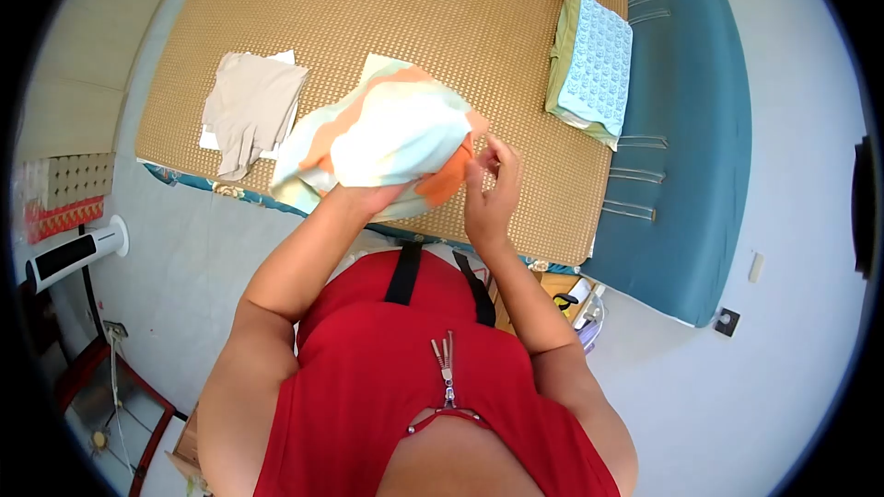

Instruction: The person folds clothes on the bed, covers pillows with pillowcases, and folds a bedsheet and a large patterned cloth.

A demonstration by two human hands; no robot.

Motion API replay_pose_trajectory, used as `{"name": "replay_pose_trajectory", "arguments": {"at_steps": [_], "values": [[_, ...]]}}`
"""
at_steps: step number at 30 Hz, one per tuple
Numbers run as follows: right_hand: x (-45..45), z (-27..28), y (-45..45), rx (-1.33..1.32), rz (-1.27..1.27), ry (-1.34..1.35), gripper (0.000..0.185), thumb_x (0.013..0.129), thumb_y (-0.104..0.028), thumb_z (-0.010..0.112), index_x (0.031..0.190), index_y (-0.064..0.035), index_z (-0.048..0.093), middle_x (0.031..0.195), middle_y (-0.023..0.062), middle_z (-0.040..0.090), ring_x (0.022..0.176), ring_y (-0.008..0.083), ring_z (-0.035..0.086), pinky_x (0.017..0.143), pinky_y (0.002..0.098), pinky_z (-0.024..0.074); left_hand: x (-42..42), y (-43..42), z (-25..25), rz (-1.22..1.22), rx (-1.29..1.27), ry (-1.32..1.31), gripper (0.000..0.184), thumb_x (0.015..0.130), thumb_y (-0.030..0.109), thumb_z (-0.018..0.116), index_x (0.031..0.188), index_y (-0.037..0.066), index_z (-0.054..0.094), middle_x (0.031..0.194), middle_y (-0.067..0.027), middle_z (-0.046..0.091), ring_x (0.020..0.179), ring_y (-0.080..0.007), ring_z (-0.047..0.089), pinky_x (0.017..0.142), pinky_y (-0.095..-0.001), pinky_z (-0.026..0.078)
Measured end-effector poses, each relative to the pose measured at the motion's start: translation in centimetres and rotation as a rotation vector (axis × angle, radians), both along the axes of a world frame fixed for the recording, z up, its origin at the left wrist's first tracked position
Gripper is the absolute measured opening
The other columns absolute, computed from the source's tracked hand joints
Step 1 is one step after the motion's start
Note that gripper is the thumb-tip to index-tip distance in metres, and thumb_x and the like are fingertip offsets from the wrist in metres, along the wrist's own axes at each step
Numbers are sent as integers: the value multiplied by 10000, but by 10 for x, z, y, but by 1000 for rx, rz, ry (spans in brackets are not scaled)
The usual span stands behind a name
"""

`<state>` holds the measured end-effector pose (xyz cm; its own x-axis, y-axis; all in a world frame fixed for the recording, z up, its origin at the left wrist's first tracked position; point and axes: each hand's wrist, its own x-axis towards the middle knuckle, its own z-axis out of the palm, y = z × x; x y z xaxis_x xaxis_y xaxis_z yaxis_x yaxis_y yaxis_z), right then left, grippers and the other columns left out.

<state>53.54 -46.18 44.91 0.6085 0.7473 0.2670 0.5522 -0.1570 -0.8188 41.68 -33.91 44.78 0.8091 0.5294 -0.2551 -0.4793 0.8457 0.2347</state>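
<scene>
A striped cloth (391, 129) in white, orange, pale blue and pale yellow is held bunched up over the near edge of the bed. My left hand (373, 198) is under its lower side; the cloth hides most of the fingers, and they hold it from below. At the right end of the cloth is my right hand (495, 184), its fingers loosely bent and apart from the thumb. The thumb is close to an orange part (448, 177) of the cloth; whether it touches is hard to tell.
A beige garment (250, 106) lies on white cloth at the left of the woven bed mat (368, 9). Folded blue-and-green bedding (594, 60) rests by the teal headboard (686, 129). A white fan-like appliance (78, 253) stands left. An open drawer (562, 290) is near my right arm.
</scene>
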Motion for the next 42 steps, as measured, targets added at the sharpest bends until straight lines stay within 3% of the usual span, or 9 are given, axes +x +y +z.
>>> {"name": "replay_pose_trajectory", "arguments": {"at_steps": [3,11,14,16,18,31,34,39,42], "values": [[-7,21,16,111,268,-503,706,596,-125,778,1216,-38,451,1212,167,412,1103,375,422,935,480,351,13,7,4,-24,1,-59,401,939,266,459,1285,67,424,1249,-96,496,1150,-224,489,976,-366,417],[-5,16,40,79,34,-331,322,734,-10,577,1055,-19,556,821,102,553,781,264,573,669,348,464,14,4,-4,20,1480,540,339,900,193,525,1197,31,507,1138,-107,557,1051,-200,539,897,-308,436],[11,44,30,104,-43,-262,282,729,13,575,1007,-29,589,849,112,548,797,258,566,692,344,458,-24,11,-5,98,1363,887,303,897,216,504,1136,36,554,1109,-135,595,1051,-224,551,880,-340,443],[29,49,21,129,-95,-254,296,718,41,569,1005,-26,594,863,117,542,810,251,563,706,337,454,-57,11,-14,-340,1162,1231,423,873,214,525,1258,41,487,1266,-180,501,1172,-282,481,994,-351,363],[38,53,12,115,-121,-314,316,708,66,559,1008,-25,596,893,120,533,838,250,557,716,330,451,-93,3,-4,-265,1548,1327,447,875,263,518,1263,42,488,1283,-184,493,1210,-302,446,1024,-357,330],[62,94,-13,162,-209,-250,303,765,24,619,1059,-44,599,1144,124,409,1055,222,488,835,307,474,-106,-7,72,-644,1982,1196,631,765,385,663,1238,8,481,1219,-196,506,1133,-354,471,968,-415,365],[61,108,-9,204,-220,-462,320,735,0,655,1048,-49,617,1136,133,442,1009,238,518,810,313,477,-106,1,56,-369,2212,1279,564,778,364,656,1203,22,513,1143,-186,555,1062,-354,517,929,-411,397],[75,87,-8,117,-93,-827,399,627,6,696,1016,-61,643,1037,125,547,916,267,560,782,348,467,-70,38,38,-597,2203,1460,599,805,502,558,1167,25,537,1030,-171,612,971,-292,588,795,-385,491],[88,53,-7,-20,43,-826,390,601,12,678,982,-63,636,1014,119,559,931,288,553,809,375,453,-61,53,-12,-436,2724,1427,637,813,523,531,1179,2,517,1059,-184,602,1010,-319,567,846,-394,468]]}}
